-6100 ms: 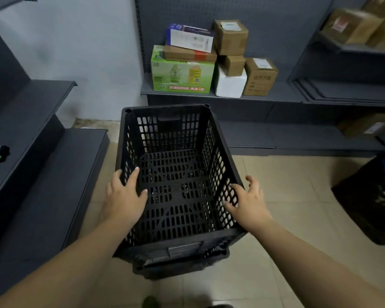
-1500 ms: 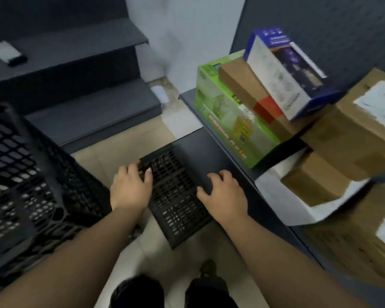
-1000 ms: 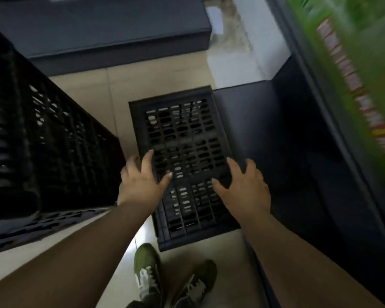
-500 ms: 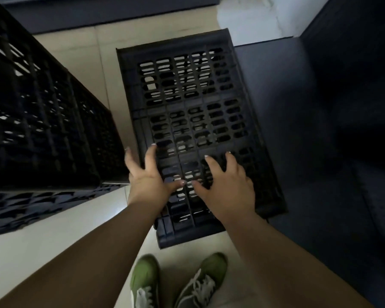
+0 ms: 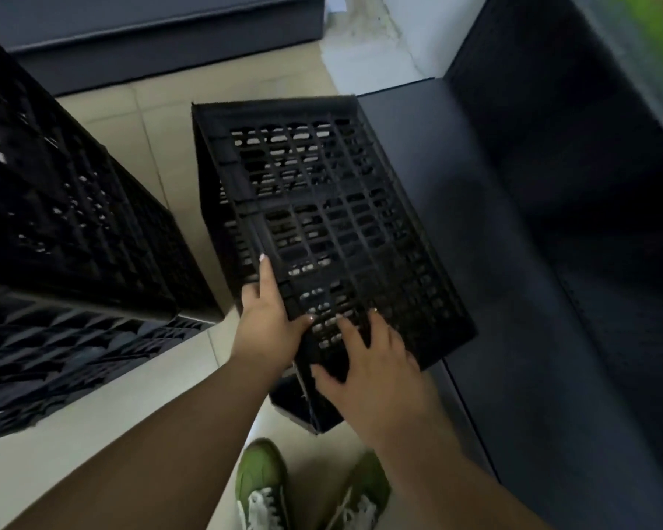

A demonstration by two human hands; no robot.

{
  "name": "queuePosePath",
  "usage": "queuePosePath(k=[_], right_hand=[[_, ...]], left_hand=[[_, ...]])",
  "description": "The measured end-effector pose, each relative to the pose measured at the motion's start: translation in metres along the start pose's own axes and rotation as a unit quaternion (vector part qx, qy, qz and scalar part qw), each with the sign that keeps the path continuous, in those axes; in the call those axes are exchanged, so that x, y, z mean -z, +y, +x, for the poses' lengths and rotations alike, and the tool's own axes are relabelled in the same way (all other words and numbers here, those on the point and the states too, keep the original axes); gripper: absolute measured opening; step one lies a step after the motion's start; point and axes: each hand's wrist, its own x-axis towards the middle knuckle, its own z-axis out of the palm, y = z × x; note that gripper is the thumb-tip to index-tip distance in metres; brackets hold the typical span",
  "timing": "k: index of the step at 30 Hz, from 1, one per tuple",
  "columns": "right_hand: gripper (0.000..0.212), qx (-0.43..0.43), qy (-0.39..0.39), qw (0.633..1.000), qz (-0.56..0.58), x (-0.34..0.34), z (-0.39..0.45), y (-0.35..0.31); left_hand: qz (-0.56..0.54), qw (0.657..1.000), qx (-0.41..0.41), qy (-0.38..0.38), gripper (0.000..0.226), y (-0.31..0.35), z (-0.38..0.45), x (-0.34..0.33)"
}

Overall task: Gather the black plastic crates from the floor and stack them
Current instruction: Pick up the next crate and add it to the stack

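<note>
A black slotted plastic crate (image 5: 322, 208) lies flattened on the tiled floor, its near end raised so the top panel tilts up toward me. My left hand (image 5: 268, 319) grips the panel's near left edge, thumb on top and index finger along the edge. My right hand (image 5: 364, 357) grips the near end, with fingers spread over the slots. At the left stands a tall black crate stack (image 5: 66, 239), an open crate on a flattened one.
A dark low shelf (image 5: 513, 262) runs along the right, touching the crate's right side. Another dark shelf base (image 5: 161, 36) crosses the top. My green shoes (image 5: 261, 487) stand on the beige tiles just below the crate. A green box blurs at the top right.
My hands slid from lying flat on the crate's top to its near edge and took hold. The near end of the panel has lifted, and the crate is opening.
</note>
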Motion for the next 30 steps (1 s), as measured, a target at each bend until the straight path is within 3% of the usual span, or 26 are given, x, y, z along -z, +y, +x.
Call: queuePosePath(k=[7, 12, 17, 20, 24, 30], right_hand=[[0.074, -0.036, -0.014, 0.994, 0.106, -0.013, -0.069, 0.002], [0.098, -0.038, -0.080, 0.985, 0.150, -0.049, -0.116, -0.002], [0.095, -0.069, -0.005, 0.983, 0.169, -0.085, -0.152, 0.007], [0.092, -0.076, 0.006, 0.982, 0.172, -0.090, -0.159, 0.015], [0.096, -0.082, -0.003, 0.978, 0.192, -0.088, -0.162, 0.026], [0.111, -0.103, 0.002, 0.983, 0.152, -0.078, -0.161, 0.041]], left_hand=[[0.051, 0.996, -0.061, -0.036, 0.099, 0.003, -0.065, -0.008], [0.068, 0.988, -0.105, -0.085, 0.082, -0.004, -0.117, -0.040], [0.061, 0.981, -0.141, -0.119, 0.075, -0.014, -0.149, -0.062], [0.036, 0.990, -0.108, -0.083, 0.076, -0.040, -0.157, -0.047], [0.154, 0.987, -0.038, -0.014, 0.081, -0.100, -0.161, -0.014], [0.212, 0.977, 0.029, 0.002, 0.085, -0.160, -0.149, 0.011]])
